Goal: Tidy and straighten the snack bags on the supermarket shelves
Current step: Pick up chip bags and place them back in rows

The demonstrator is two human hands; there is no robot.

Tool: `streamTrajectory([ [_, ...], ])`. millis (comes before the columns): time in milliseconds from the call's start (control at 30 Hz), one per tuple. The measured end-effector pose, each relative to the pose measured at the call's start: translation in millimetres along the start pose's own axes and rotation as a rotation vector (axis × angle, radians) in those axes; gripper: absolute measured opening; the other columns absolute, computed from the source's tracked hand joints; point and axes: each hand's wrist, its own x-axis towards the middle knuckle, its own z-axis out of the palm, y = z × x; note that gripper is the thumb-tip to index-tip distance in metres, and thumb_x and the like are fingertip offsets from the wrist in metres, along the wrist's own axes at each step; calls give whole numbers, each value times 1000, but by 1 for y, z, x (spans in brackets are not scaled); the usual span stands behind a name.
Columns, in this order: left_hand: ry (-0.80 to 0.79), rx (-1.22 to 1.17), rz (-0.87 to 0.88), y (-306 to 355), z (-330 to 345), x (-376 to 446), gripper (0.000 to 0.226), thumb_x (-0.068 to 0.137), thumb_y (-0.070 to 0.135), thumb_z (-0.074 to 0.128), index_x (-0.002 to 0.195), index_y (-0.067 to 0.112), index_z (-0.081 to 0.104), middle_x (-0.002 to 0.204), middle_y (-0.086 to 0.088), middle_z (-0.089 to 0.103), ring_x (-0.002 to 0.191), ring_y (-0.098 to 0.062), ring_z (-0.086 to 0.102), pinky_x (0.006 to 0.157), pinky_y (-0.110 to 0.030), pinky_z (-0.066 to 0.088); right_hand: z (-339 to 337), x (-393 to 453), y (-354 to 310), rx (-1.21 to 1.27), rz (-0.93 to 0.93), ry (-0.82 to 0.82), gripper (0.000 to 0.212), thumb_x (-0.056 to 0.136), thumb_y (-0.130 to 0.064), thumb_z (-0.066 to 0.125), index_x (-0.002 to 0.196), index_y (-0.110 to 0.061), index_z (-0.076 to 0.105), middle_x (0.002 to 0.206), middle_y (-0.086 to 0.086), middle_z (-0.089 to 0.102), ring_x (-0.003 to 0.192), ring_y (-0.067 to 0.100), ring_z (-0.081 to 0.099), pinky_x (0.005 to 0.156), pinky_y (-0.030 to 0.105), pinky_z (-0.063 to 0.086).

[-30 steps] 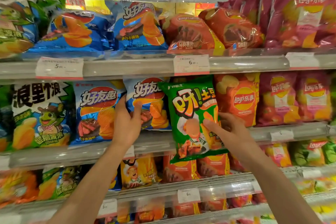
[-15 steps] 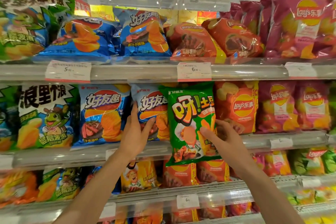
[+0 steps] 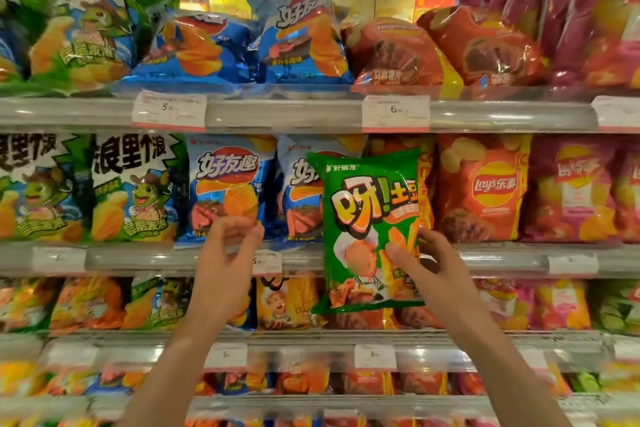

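Your right hand (image 3: 427,262) pinches the green bag (image 3: 372,229) by its right edge, holding it upright in front of the middle shelf (image 3: 138,258), overlapping a blue bag (image 3: 301,194) and an orange bag (image 3: 481,187). Your left hand (image 3: 227,251) hangs loosely curled, holding nothing, just below another blue bag (image 3: 227,187).

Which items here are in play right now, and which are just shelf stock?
In play: green bag, pinched by the right hand; left hand, loosely curled in front of the blue bags.
Just stock: red Lay's bag, frog-print bags, price tags.
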Motion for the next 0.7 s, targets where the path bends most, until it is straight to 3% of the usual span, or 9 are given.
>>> streamTrajectory([
  [100, 60, -53, -57, -12, -22, -28, 10, 98, 30, 64, 107, 26, 63, 105, 5, 69, 99, -11, 67, 86, -34, 54, 15, -8, 3, 19, -10, -41, 71, 65, -70, 71, 129, -42, 56, 113, -20, 70, 102, 2, 68, 73, 24, 54],
  [167, 95, -77, -82, -18, -33, -41, 9, 98, 24, 65, 106, 22, 65, 99, 2, 71, 93, -13, 69, 83, -30, 55, 27, -13, 3, 28, -12, -58, 71, 66, -70, 71, 130, -42, 57, 114, -18, 71, 102, 3, 69, 74, 24, 55],
  [367, 87, -85, -117, -34, -80, -54, 8, 97, 15, 65, 104, 18, 69, 91, 7, 75, 85, -10, 72, 77, -27, 59, 79, -35, 0, 37, 4, -90, 74, 64, -70, 74, 129, -40, 58, 113, -15, 73, 102, 7, 70, 86, 38, 60],
  [467, 99, -98, -121, -41, -116, -53, 11, 97, 18, 65, 107, 19, 69, 96, 4, 76, 90, -10, 72, 82, -30, 56, 116, -50, -5, 42, 5, -92, 70, 66, -65, 74, 129, -40, 58, 106, -19, 74, 94, -1, 71, 80, 31, 59],
  [567, 124, -115, -119, -50, -161, -47, 10, 96, 17, 66, 105, 19, 70, 93, 3, 76, 87, -12, 73, 77, -26, 58, 160, -66, -17, 36, 10, -104, 61, 69, -60, 73, 124, -40, 58, 107, -20, 72, 91, -7, 69, 71, 18, 54],
  [700, 139, -152, -149, -65, -232, -38, 7, 97, 16, 65, 102, 19, 70, 92, 3, 76, 85, -11, 73, 74, -19, 58, 227, -86, -31, 31, 27, -111, 71, 64, -66, 73, 129, -41, 57, 118, -20, 67, 107, 2, 65, 77, 22, 51],
])
